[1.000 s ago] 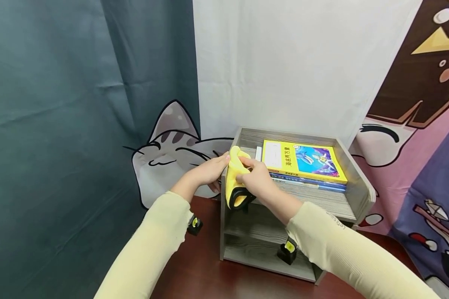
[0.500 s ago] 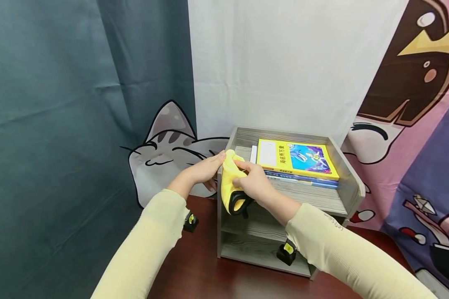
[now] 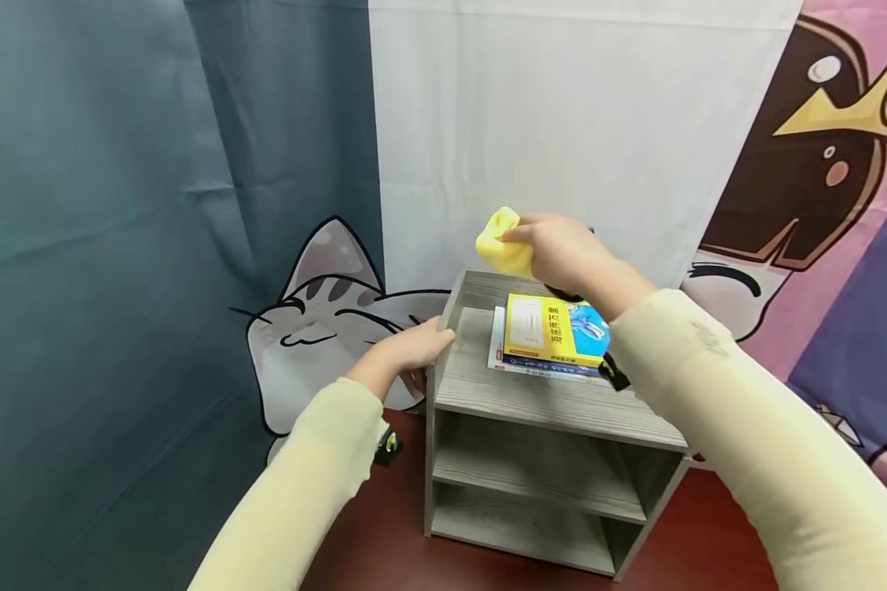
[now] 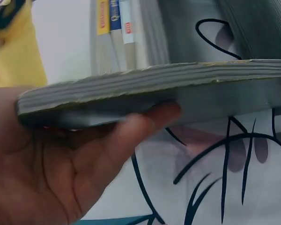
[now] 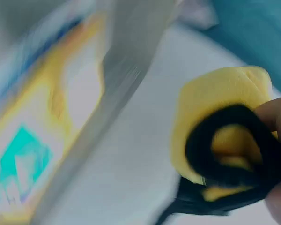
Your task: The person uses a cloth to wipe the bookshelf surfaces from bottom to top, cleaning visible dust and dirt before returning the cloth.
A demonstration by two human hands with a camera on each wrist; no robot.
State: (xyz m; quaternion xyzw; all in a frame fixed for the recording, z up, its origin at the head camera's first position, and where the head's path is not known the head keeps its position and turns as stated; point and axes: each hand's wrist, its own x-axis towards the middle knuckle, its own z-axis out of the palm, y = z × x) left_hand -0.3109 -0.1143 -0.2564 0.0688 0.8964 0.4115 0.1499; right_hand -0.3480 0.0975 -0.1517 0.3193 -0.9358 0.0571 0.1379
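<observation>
My right hand (image 3: 562,250) holds a bunched yellow cloth (image 3: 504,246) above the back edge of a small grey wood-grain shelf (image 3: 480,394). In the right wrist view the cloth (image 5: 220,89) shows a black trim folded into a loop, with a black strap hanging below. My left hand (image 3: 412,345) grips the shelf's left side panel, its thumb on the inner side. In the left wrist view the left hand (image 4: 61,168) wraps the panel edge (image 4: 131,84), fingers along the outer face.
A stack of books (image 3: 543,332), a yellow one on top, lies on the upper board, partly behind the right forearm. The shelf stands on a dark red tabletop (image 3: 384,525). Printed curtains (image 3: 576,123) hang close behind and to the left (image 3: 103,287).
My right hand has lifted the cloth off the left side panel, up and to the right over the shelf's back. My left hand stays on the panel.
</observation>
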